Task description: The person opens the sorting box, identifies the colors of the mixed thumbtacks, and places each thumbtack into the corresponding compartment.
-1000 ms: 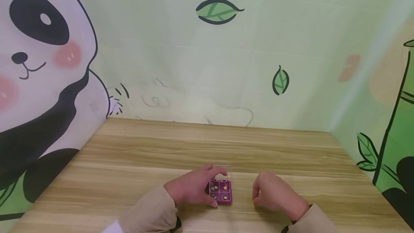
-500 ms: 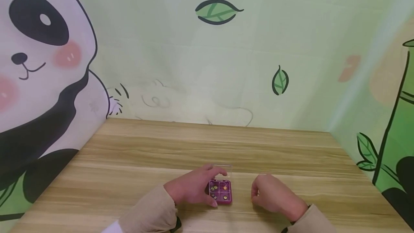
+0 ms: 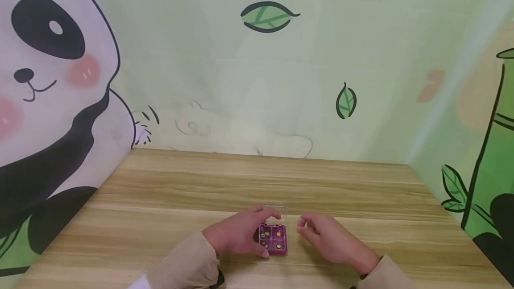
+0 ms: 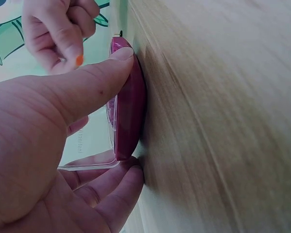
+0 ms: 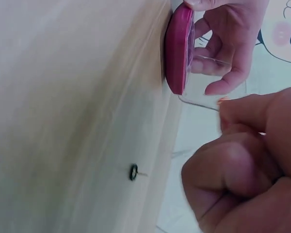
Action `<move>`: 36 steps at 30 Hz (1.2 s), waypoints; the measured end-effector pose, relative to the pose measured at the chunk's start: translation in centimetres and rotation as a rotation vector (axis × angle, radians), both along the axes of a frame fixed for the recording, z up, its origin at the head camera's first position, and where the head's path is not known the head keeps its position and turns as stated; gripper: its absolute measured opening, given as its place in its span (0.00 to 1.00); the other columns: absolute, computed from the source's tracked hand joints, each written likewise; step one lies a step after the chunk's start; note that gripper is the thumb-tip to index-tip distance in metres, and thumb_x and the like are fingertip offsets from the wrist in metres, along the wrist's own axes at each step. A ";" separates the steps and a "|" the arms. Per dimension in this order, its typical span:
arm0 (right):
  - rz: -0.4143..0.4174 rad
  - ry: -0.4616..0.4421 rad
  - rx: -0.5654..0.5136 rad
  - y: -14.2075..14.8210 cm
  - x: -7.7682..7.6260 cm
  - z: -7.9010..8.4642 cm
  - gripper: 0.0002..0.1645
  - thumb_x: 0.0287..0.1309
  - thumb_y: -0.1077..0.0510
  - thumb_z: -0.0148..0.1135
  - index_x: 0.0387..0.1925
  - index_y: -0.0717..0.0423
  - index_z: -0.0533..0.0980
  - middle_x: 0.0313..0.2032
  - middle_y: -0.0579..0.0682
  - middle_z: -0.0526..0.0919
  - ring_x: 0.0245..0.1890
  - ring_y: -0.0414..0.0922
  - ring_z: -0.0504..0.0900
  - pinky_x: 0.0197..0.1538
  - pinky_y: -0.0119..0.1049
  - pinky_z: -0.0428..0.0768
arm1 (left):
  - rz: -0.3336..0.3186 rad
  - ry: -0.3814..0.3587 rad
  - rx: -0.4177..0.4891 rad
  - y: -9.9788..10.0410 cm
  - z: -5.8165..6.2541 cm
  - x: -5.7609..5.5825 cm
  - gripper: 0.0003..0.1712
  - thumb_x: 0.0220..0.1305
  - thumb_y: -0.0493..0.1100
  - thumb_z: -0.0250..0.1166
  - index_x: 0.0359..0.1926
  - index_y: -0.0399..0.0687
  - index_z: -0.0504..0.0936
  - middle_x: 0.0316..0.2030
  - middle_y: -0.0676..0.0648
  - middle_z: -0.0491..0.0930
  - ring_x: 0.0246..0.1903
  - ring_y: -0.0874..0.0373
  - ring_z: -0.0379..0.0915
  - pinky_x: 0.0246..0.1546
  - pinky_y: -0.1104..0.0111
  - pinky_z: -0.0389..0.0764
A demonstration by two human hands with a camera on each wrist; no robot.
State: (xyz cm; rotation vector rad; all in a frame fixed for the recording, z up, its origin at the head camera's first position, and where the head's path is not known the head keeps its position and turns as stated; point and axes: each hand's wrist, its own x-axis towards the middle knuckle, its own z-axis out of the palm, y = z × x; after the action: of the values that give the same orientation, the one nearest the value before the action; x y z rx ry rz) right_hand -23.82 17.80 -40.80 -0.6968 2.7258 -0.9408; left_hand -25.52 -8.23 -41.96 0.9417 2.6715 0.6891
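Note:
A small magenta compartment box (image 3: pixel 275 250) lies on the table with its clear hinged lid (image 3: pixel 277 211) swung back. Several small yellowish and dark round pieces sit in its compartments. My left hand (image 3: pixel 238 232) grips the box from the left, the thumb (image 4: pixel 99 80) on its near edge and fingers round the far side by the lid. Just right of the box, my right hand (image 3: pixel 333 237) pinches a small orange piece (image 4: pixel 79 60) between thumb and forefinger. Most of that piece is hidden by the fingertips, so its exact kind cannot be told.
In the right wrist view a dark disc with a thin pin, like a thumbtack (image 5: pixel 134 172), lies on the wooden table (image 3: pixel 180 177), pin up. A printed cloth backdrop (image 3: pixel 192 57) with a panda and leaves stands behind and at the sides.
My right hand has moved left toward the box, and its thumb and forefinger now show with the orange piece between them. The left hand and box stay in place.

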 end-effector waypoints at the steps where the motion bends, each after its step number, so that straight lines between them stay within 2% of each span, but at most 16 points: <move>1: 0.000 -0.016 -0.025 -0.1 0.0 0.0 0.09 0.76 0.52 0.56 0.40 0.52 0.77 0.20 0.40 0.67 0.19 0.34 0.63 0.23 0.28 0.65 | 0.001 -0.002 0.001 0.0 0.0 0.0 0.48 0.50 0.54 0.82 0.70 0.69 0.69 0.65 0.46 0.73 0.62 0.48 0.76 0.64 0.53 0.78; 8: 0.003 -0.139 -0.246 -1.0 0.2 -0.4 0.15 0.77 0.46 0.55 0.45 0.54 0.77 0.21 0.41 0.64 0.19 0.35 0.62 0.23 0.27 0.64 | -0.009 0.003 0.016 -0.1 0.0 0.0 0.47 0.51 0.53 0.82 0.70 0.66 0.69 0.64 0.46 0.73 0.61 0.50 0.76 0.64 0.55 0.79; 13: 0.015 -0.304 -0.439 -1.5 0.3 -0.5 0.23 0.77 0.44 0.53 0.49 0.62 0.73 0.17 0.40 0.62 0.15 0.35 0.61 0.18 0.25 0.62 | -0.022 0.021 0.020 -0.1 -0.1 -0.1 0.47 0.51 0.53 0.82 0.70 0.64 0.69 0.61 0.45 0.74 0.59 0.52 0.76 0.63 0.57 0.79; 15: 0.031 -0.379 -0.527 -1.6 0.3 -0.7 0.21 0.78 0.45 0.52 0.50 0.62 0.71 0.17 0.39 0.61 0.15 0.34 0.60 0.19 0.25 0.62 | -0.023 0.018 0.018 -0.1 -0.1 -0.1 0.46 0.51 0.53 0.82 0.70 0.64 0.69 0.61 0.46 0.74 0.59 0.52 0.76 0.63 0.57 0.79; 21: 0.175 -0.576 -0.794 -1.7 0.4 -1.1 0.07 0.81 0.52 0.48 0.45 0.46 0.72 0.19 0.36 0.62 0.16 0.31 0.61 0.21 0.24 0.61 | -0.022 0.006 0.013 0.0 0.0 -0.1 0.46 0.52 0.53 0.82 0.70 0.64 0.69 0.62 0.46 0.74 0.60 0.52 0.75 0.63 0.57 0.79; 26: 0.281 -0.671 -0.953 -1.9 0.5 -1.2 0.10 0.82 0.56 0.44 0.47 0.43 0.74 0.22 0.34 0.65 0.18 0.30 0.61 0.22 0.23 0.60 | -0.021 0.011 0.014 0.0 0.0 -0.1 0.46 0.51 0.53 0.82 0.70 0.65 0.69 0.61 0.46 0.74 0.59 0.52 0.76 0.63 0.58 0.79; 33: 0.385 -0.729 -1.122 -2.3 0.7 -1.3 0.20 0.83 0.60 0.38 0.49 0.45 0.78 0.24 0.34 0.64 0.19 0.33 0.55 0.22 0.24 0.54 | -0.027 0.025 0.015 -0.1 0.0 -0.2 0.47 0.50 0.53 0.82 0.70 0.64 0.69 0.61 0.46 0.74 0.58 0.53 0.76 0.62 0.58 0.80; 36: 0.422 -0.756 -1.166 -2.4 0.8 -1.3 0.20 0.83 0.59 0.37 0.47 0.45 0.79 0.24 0.35 0.63 0.20 0.35 0.53 0.22 0.24 0.52 | -0.027 0.023 0.015 -0.1 0.0 -0.2 0.47 0.50 0.53 0.82 0.69 0.64 0.69 0.60 0.46 0.75 0.58 0.53 0.76 0.61 0.58 0.80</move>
State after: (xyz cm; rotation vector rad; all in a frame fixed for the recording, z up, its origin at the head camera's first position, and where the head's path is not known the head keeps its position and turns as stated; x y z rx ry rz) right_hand -22.97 15.35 -42.15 -0.7604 1.1597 -2.0734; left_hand -25.73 -8.29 -41.98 0.9933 2.6718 0.6978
